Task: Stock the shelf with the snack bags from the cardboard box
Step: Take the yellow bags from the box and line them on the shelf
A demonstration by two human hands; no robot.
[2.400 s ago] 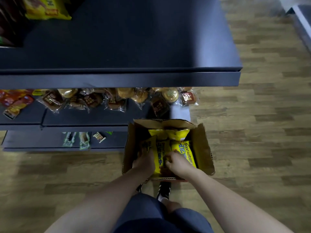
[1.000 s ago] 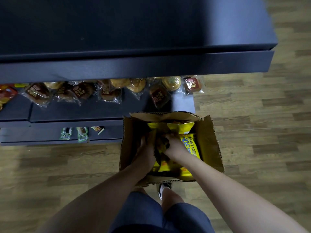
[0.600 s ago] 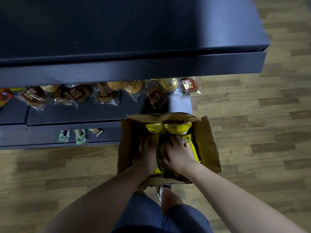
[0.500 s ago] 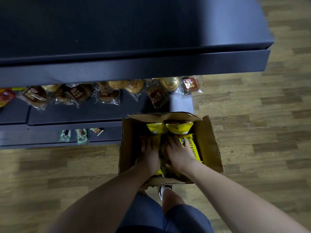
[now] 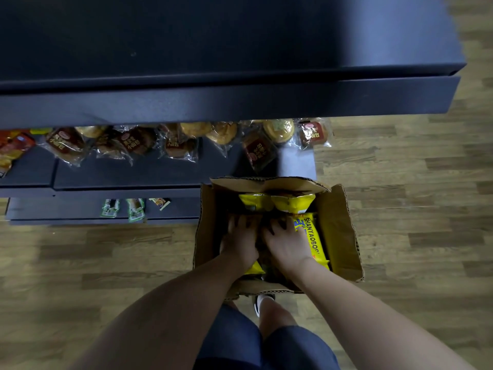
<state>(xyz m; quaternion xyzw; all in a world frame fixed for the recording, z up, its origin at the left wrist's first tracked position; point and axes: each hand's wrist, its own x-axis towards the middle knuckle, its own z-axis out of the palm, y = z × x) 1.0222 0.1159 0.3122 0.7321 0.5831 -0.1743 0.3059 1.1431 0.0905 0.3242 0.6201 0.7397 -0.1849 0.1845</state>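
My left hand and right hand are both down inside the cardboard box, a corrugated brown carton with ragged flaps standing open on the wood-plank floor. Each hand lies on the glossy yellow snack bags, fingers spread over the crinkly foil (whether they have actually closed round a bag I cannot tell). The lettered bag just right of my right hand lies lengthwise, its long axis running from me toward the shelf. Two more yellow bags sit at the box's far end. Beyond the box, the dark metal shelf overhangs wrapped buns in clear plastic on a lower tier.
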